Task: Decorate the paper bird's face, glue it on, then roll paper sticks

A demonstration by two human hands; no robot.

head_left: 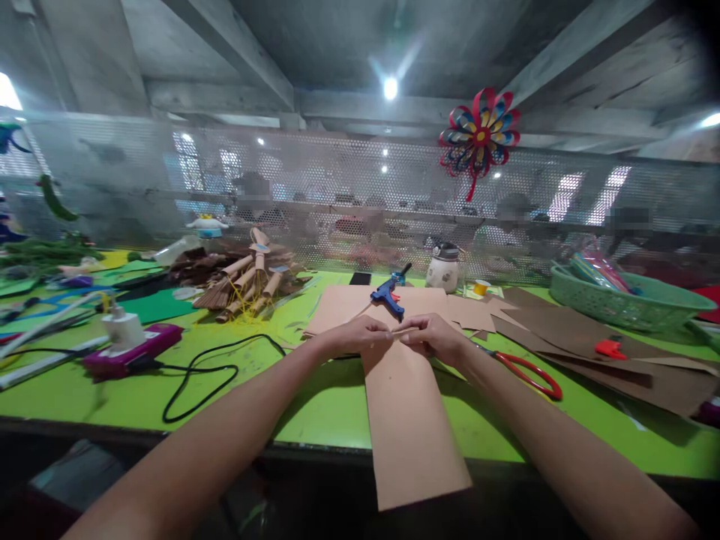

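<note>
A strip of tan craft paper (413, 420) hangs from my two hands over the table's front edge, its lower end toward me. My left hand (365, 334) pinches the left side of its far end. At the right side of that end, my right hand (430, 335) closes its fingers and thumb on the paper. Both sets of fingertips nearly meet, and the paper looks gathered or folded there. Just beyond them lies a blue glue gun (388, 298) on a stack of tan paper sheets (331, 304). Red-handled scissors (529, 375) rest beside my right forearm.
On the green table (315, 412) a purple power strip (135, 349) with a black cable lies left. Behind it are bundled brown paper rolls (241, 281). Brown sheets (562, 337), a green basket (630, 300) and a white jar (443, 270) stand right. A perforated screen (337, 202) runs along the back.
</note>
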